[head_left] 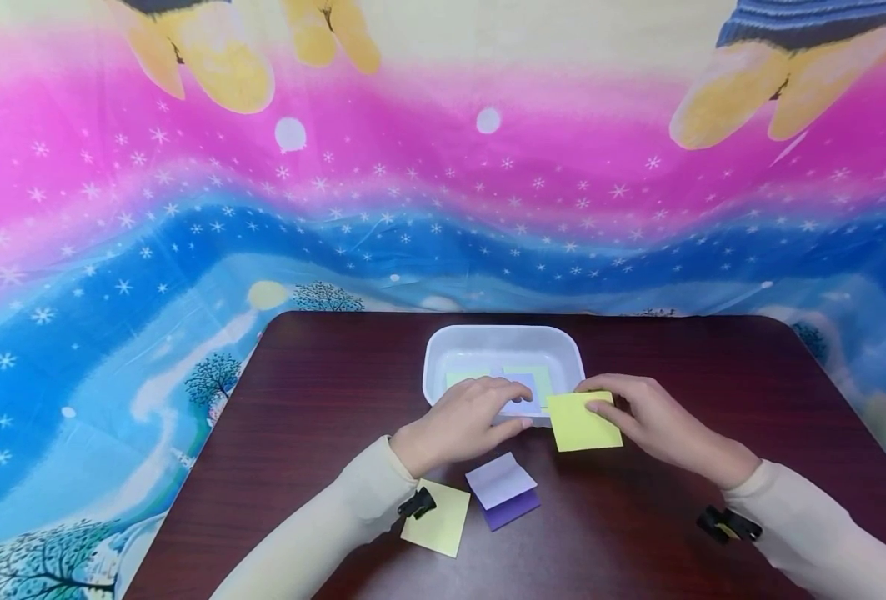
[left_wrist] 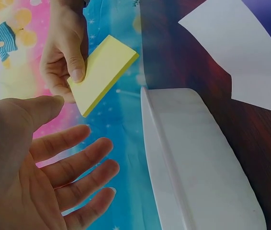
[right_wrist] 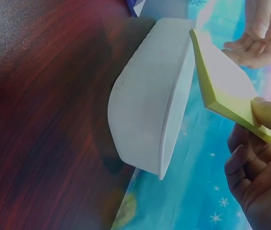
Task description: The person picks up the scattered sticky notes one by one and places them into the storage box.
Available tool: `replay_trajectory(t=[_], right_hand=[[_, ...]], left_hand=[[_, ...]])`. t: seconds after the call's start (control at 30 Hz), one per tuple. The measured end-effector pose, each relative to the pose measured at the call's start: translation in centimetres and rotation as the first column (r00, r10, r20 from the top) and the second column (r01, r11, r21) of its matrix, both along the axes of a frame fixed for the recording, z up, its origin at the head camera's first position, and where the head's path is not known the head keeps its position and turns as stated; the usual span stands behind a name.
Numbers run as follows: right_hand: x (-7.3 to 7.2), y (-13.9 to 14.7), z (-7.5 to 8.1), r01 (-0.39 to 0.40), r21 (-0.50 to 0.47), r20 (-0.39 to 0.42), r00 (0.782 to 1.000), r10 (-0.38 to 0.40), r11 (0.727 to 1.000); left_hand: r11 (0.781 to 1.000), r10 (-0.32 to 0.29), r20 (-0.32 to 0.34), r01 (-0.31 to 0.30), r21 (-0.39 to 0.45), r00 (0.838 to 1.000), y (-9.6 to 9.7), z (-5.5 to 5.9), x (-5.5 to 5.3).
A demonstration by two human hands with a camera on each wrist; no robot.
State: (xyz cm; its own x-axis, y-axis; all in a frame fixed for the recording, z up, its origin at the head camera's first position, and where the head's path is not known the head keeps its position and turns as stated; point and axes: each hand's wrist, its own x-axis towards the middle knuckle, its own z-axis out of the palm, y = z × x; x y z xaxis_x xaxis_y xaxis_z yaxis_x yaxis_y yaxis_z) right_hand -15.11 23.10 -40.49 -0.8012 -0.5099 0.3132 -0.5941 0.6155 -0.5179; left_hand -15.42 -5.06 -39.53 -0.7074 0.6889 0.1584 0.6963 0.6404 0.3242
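My right hand (head_left: 656, 417) pinches a yellow sticky-note pad (head_left: 581, 423) between thumb and fingers, over the near right rim of a white plastic tray (head_left: 504, 337). In the right wrist view the sticky-note pad (right_wrist: 224, 79) shows its thick edge. My left hand (head_left: 461, 417) hovers at the tray's near left side, fingers spread and holding nothing; the left wrist view shows its bare palm (left_wrist: 11, 177). Inside the tray lie pale green notes (head_left: 536, 379) and a lavender note (head_left: 523, 392), partly hidden behind the left hand.
Nearer me on the dark wooden table (head_left: 322, 400) lie a pale yellow note (head_left: 443, 521), partly covered by the left wrist's black clip (head_left: 417, 503), and a purple pad (head_left: 510, 508) with its lavender top sheet (head_left: 501, 481) folded up. A printed cloth (head_left: 412, 183) hangs behind the table.
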Motion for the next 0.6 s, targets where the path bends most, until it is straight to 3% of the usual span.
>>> replay_trajectory(t=[0.27,0.6], right_hand=[[-0.44,-0.05,0.22,0.035,0.016,0.061,0.997,-0.036,0.999],[-0.96,-0.4,0.43,0.034,0.002,0.079,0.996,-0.034,0.999]], left_hand=[[1.0,0.009,-0.004,-0.009,0.001,1.0,-0.11,-0.09,-0.2],[0.999,0.032,0.0,-0.032,0.001,0.999,-0.3,-0.07,-0.47]])
